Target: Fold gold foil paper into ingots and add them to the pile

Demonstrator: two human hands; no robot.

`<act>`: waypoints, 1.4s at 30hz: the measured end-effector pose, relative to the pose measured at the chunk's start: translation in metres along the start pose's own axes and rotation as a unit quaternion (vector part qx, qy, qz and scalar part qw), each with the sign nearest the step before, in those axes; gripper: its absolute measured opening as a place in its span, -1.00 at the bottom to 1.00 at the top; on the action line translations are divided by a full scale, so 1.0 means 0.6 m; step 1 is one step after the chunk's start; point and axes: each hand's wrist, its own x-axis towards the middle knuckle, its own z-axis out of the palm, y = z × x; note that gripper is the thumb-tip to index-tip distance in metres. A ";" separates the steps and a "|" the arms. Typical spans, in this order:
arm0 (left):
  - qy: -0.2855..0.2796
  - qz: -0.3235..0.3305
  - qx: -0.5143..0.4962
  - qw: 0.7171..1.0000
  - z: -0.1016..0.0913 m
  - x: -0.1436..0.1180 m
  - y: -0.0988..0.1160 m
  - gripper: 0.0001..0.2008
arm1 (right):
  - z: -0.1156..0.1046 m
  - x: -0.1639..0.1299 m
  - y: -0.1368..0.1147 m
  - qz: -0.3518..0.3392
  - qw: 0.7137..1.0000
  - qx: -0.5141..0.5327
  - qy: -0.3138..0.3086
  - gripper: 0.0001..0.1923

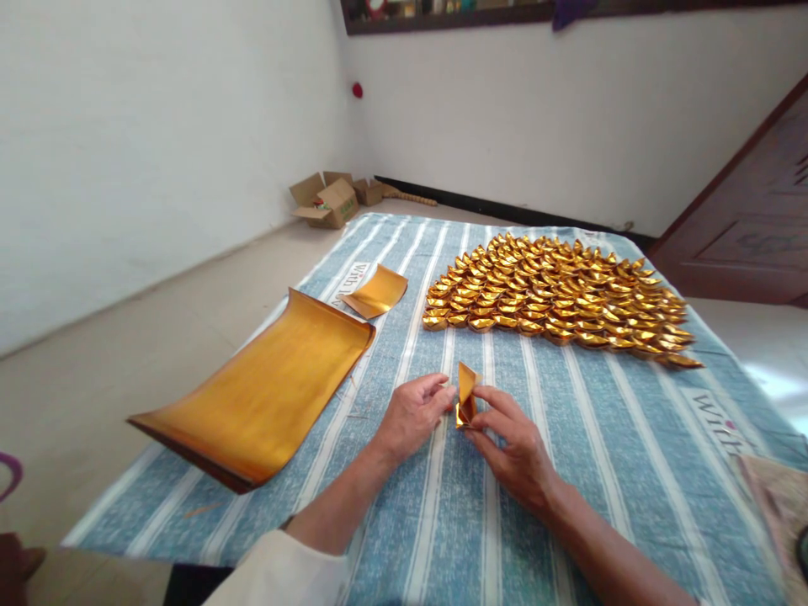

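Observation:
Both hands pinch a small piece of folded gold paper (466,394) just above the blue striped cloth (619,438). My left hand (412,415) grips its left side with thumb and fingertips. My right hand (512,439) holds its right side and lower edge. One pointed flap of the paper stands upright. To the left lies a thick stack of large gold sheets (265,391), its far end curled up. A single small gold sheet (377,291) lies beyond the stack.
Many finished gold paper ingots (559,299) lie in tight rows on the far half of the cloth. Open cardboard boxes (328,202) sit on the floor in the far corner. White walls stand left and behind; a dark wooden door (757,227) is at right.

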 end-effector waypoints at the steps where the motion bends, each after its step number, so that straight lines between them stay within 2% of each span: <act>1: -0.017 -0.038 -0.030 0.999 0.001 -0.001 0.005 -0.63 | -0.001 0.002 -0.003 -0.021 1.000 0.001 -0.001 -0.90; 4: -0.064 -0.109 -0.096 0.987 0.004 -0.007 0.019 -0.65 | -0.002 0.005 -0.008 -0.080 0.997 -0.009 -0.015 -0.84; 8: -0.067 -0.130 -0.144 0.979 0.005 -0.011 0.025 -0.71 | 0.000 0.000 -0.006 -0.097 0.994 -0.037 -0.025 -0.83; 11: -0.052 -0.127 -0.167 0.976 0.006 -0.012 0.024 -0.72 | 0.001 -0.005 -0.001 -0.071 0.997 -0.041 -0.014 -0.88; 15: -0.041 -0.125 -0.191 0.973 0.007 -0.011 0.019 -0.70 | -0.001 -0.008 0.001 -0.012 1.000 0.004 -0.011 -0.93; 24: -0.018 -0.113 -0.205 0.972 0.012 -0.011 0.011 -0.71 | 0.002 -0.004 -0.006 0.113 0.985 0.128 -0.020 -0.89; 31: -0.016 -0.106 -0.221 0.969 0.014 -0.015 0.016 -0.75 | 0.002 0.004 -0.012 0.184 0.973 0.139 0.000 -0.81; 36: -0.014 -0.098 -0.228 0.968 0.016 -0.017 0.016 -0.78 | 0.006 0.005 -0.010 0.220 0.965 0.139 0.014 -0.78; 42: -0.007 -0.099 -0.225 0.969 0.019 -0.019 0.016 -0.79 | 0.007 0.008 -0.012 0.227 0.964 0.134 0.027 -0.78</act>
